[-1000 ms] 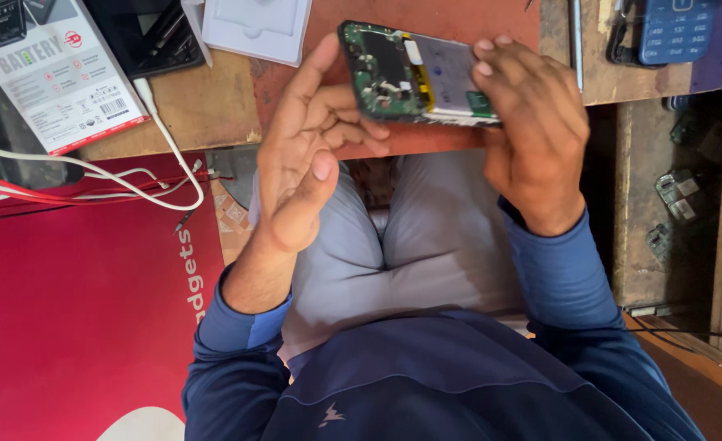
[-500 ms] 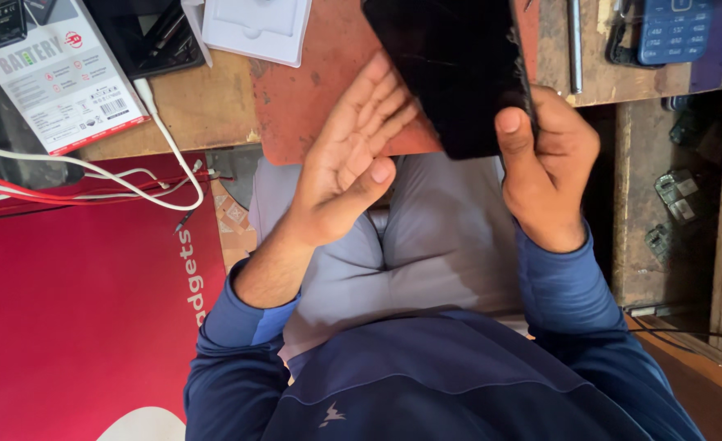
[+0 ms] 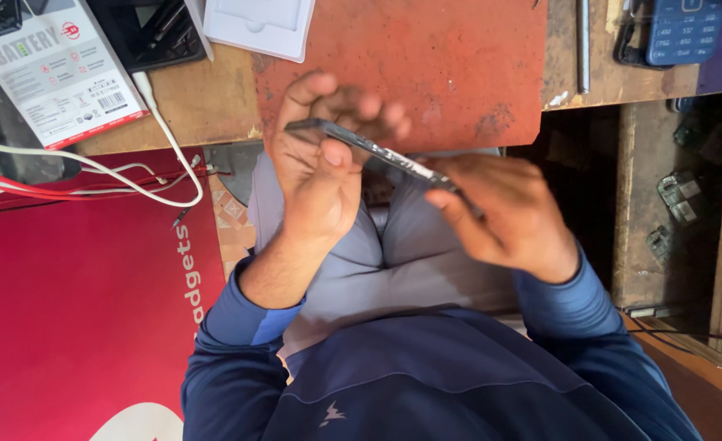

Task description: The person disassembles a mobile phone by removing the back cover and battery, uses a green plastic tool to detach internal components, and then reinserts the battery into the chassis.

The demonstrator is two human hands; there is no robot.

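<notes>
A red surface (image 3: 67, 327) with pale lettering fills the lower left of the frame, and above it white and red cables (image 3: 91, 175) loop across from the left edge. At the upper left lies a white printed battery box (image 3: 58, 73) with a red border, and beside it a dark tray (image 3: 152, 33) and a white plastic insert (image 3: 259, 24). Left of centre, the left hand (image 3: 320, 175) grips the upper end of a smartphone (image 3: 377, 151) that is seen edge-on, thumb pressed on its near side and fingers curled over the far side. The phone slants down toward the right, held in the air just in front of a reddish-brown work mat (image 3: 451, 65) on the wooden bench (image 3: 197, 106). Right of centre, the right hand (image 3: 500, 212) clamps the phone's lower end, fingers closed over it and somewhat blurred. Below the hands are grey trousers and dark blue sleeves. At the upper right a thin metal rod (image 3: 583, 45) lies on the bench, with a blue keypad phone (image 3: 684, 31) beside it
</notes>
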